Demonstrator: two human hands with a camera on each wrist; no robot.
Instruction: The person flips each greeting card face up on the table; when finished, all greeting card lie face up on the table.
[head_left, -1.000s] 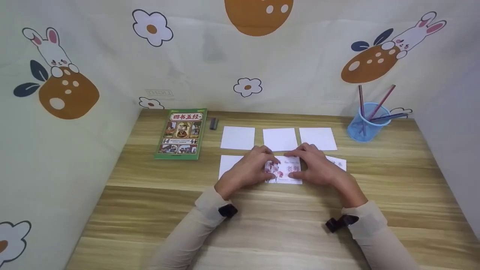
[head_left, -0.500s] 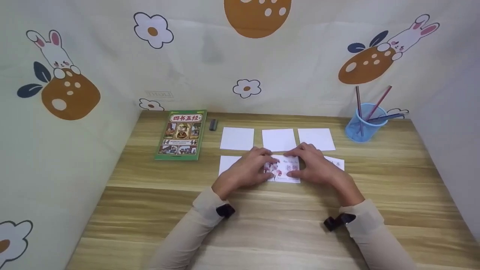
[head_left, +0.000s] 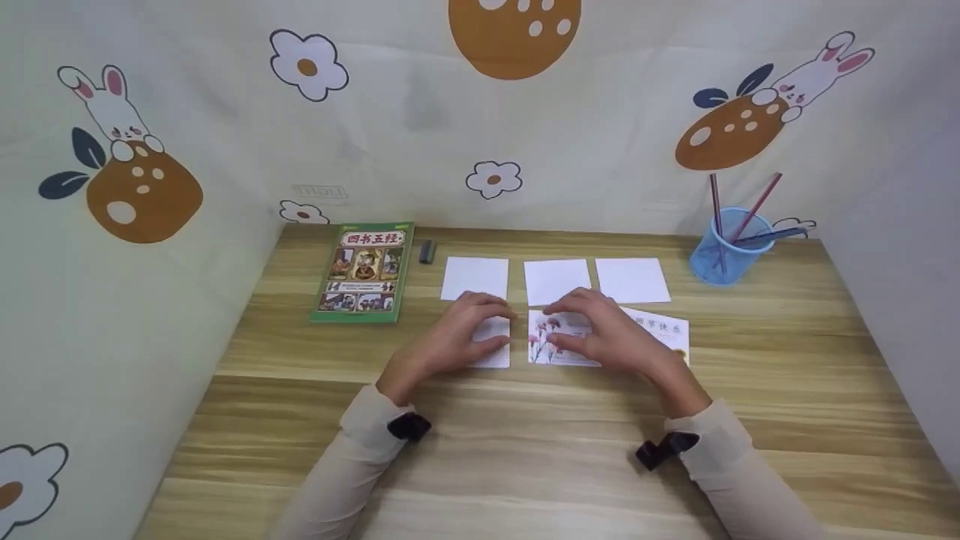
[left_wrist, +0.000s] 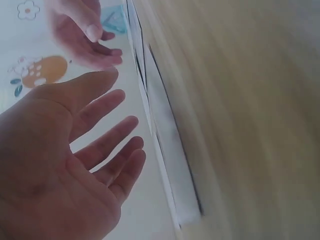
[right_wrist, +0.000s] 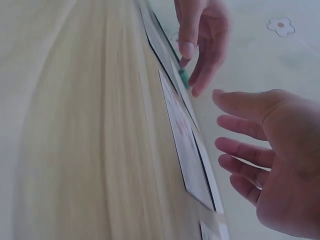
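Observation:
Six cards lie in two rows on the wooden desk [head_left: 525,450]. My left hand [head_left: 459,332] is spread over the blank white card [head_left: 496,351] at the left of the near row, fingers straight and apart [left_wrist: 107,142]. My right hand [head_left: 596,330] is over the middle card with pink flowers [head_left: 546,339], fingers loosely extended [right_wrist: 245,150]. Neither hand grips anything. A card with printed text [head_left: 664,330] lies uncovered to the right. The far row has three blank cards [head_left: 556,280]. Whether the fingertips touch the cards I cannot tell.
A green book [head_left: 362,271] lies at the far left with a small grey object [head_left: 427,250] beside it. A blue pen cup [head_left: 724,244] with pencils stands at the far right. Patterned fabric walls close in three sides of the desk.
My left hand has moved left off the flower card onto the blank card. My right hand has shifted slightly left, uncovering the text card on the right.

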